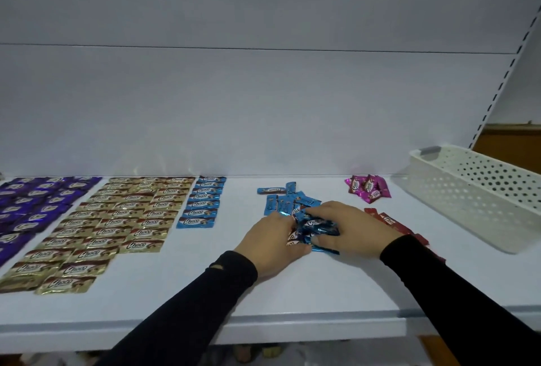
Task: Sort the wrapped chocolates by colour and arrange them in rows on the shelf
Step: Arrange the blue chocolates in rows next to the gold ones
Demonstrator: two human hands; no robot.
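Note:
On the white shelf lie rows of purple chocolates at the far left, gold chocolates beside them, and one column of blue chocolates. At the centre my left hand and my right hand together hold a bunch of blue chocolates between their fingers. Several loose blue chocolates lie just behind the hands. A small pink heap sits at the back right. Red chocolates lie partly hidden under my right wrist.
A white perforated basket stands tilted at the right end of the shelf. A slotted upright rises at the right. The shelf's front edge runs below my forearms.

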